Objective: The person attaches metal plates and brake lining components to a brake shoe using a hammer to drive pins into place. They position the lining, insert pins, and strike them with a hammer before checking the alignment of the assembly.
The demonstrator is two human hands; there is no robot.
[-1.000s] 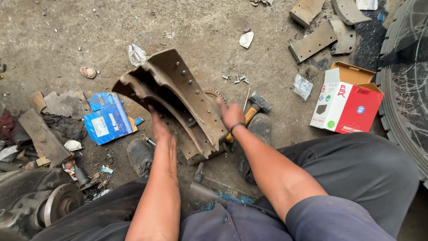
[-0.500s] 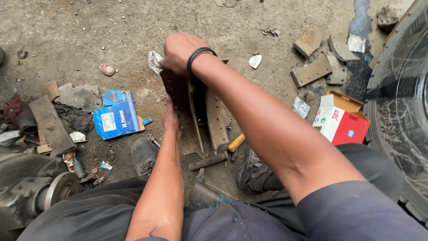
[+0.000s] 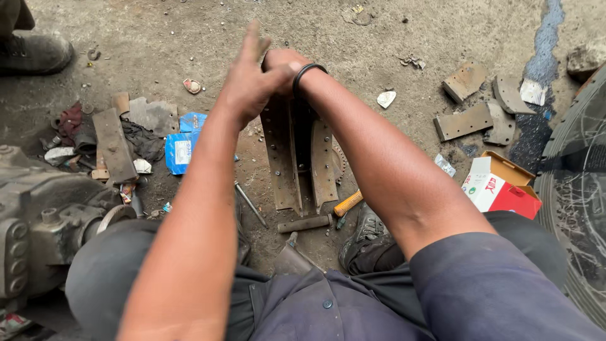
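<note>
A rusty curved brake shoe stands on end on the dirt floor between my legs, its drilled face and web toward me. My right hand, with a black band on the wrist, is closed over its top end. In front of that hand lies my left hand, fingers stretched out and palm against the same top end, hiding most of the right fingers. At the foot of the shoe lie an orange-handled hammer and a short metal bar.
A blue packet and flat metal scraps lie to the left, beside a large greasy hub assembly. Worn lining pieces, a red and white carton and a tyre are at the right. Another person's boot is at the top left.
The brake shoe was lifted from leaning on its side to standing on end. My right hand went from the hammer to the shoe's top, and my left hand has now come up beside it.
</note>
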